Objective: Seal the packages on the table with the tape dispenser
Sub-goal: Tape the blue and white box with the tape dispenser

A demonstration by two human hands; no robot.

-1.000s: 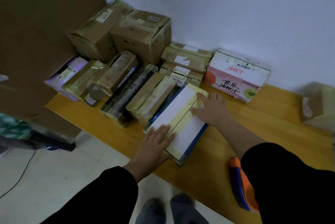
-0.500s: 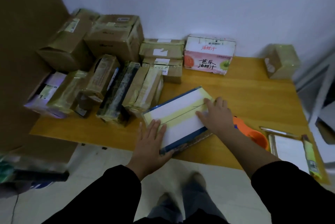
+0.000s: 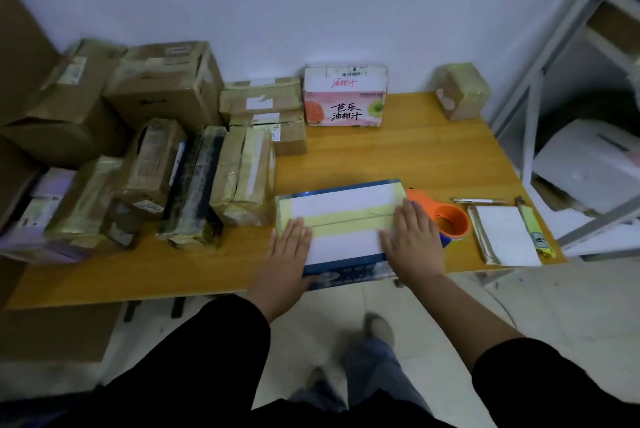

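A flat blue-edged package (image 3: 343, 219) with a white top and yellow tape strips lies at the front edge of the wooden table (image 3: 398, 157). My left hand (image 3: 287, 254) rests flat on its left end, fingers straight. My right hand (image 3: 412, 240) lies flat on its right end, fingers spread. Just right of the package sits the orange and blue tape dispenser (image 3: 446, 219), partly hidden behind my right hand. Neither hand holds anything.
Several taped cardboard packages (image 3: 156, 136) crowd the table's left half. A pink juice carton (image 3: 344, 96) and a small taped box (image 3: 462, 91) stand by the wall. A white pad (image 3: 505, 237), a pen (image 3: 479, 200) and a yellow-green cutter (image 3: 535, 232) lie at right. Metal shelving (image 3: 540, 81) stands beyond.
Under both flat hands the package has slid right, away from the pile, and turned square to the table's front edge. The camera has swung right, bringing the dispenser and shelving into view.
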